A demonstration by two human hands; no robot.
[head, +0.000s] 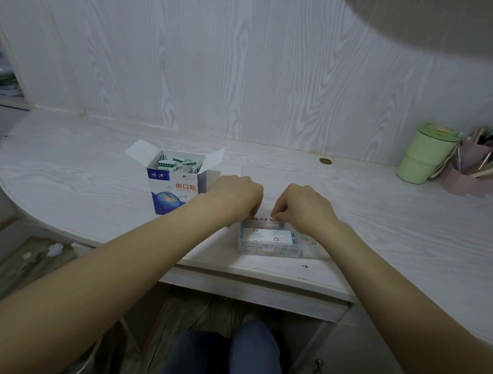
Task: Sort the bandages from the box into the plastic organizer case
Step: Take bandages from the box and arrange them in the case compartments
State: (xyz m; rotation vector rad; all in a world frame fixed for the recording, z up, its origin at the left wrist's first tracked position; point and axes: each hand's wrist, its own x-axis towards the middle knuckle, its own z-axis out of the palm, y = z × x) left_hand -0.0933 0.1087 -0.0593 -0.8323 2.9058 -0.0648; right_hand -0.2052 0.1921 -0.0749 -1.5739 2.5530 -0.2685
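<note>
Both hands hover over the far edge of the clear plastic organizer case (276,240), which sits near the bench's (65,174) front edge. The left hand (237,196) and right hand (303,207) have fingers curled down, pinching a thin printed strip (262,218) between them. Flat white bandages show inside the case. The open bandage box (175,182), with wrapped bandages (178,164) inside, stands just left of the left hand.

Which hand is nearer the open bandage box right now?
Left. The left hand sits just right of the bandage box, almost beside its side wall. The right hand is farther right, at the far edge of the plastic organizer case.
</note>
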